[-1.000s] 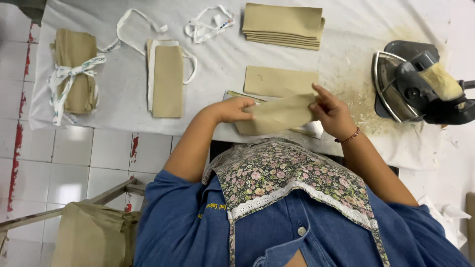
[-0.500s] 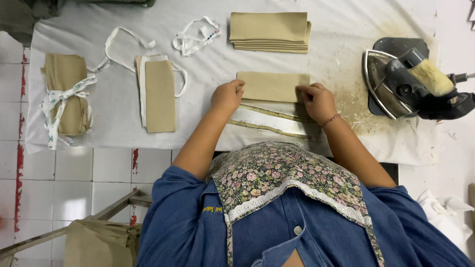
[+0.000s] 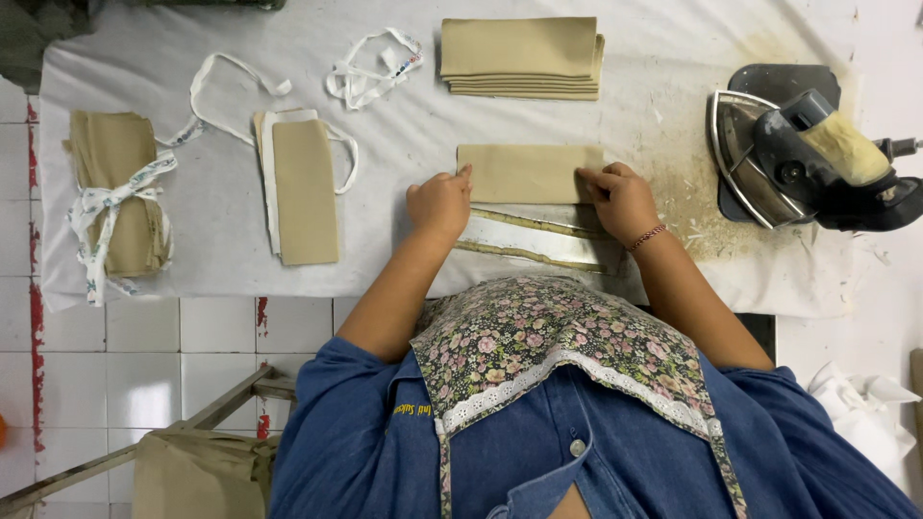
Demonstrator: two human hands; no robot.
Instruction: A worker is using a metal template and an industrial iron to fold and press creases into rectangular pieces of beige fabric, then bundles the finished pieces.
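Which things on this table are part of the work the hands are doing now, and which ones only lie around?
In use:
- left hand and right hand, pressing the flat tan fabric rectangle
- long metal strip just below it

Lying about:
- stack of folded tan fabric
- black electric iron on its side
- tied tan bundle
- loose white ribbon

1. I wear a blue denim shirt with short sleeves, buttoned down the front.
2. Over it hangs a floral apron bib edged in white lace.
3. My right hand (image 3: pixel 623 197) has a thin red bracelet at the wrist.
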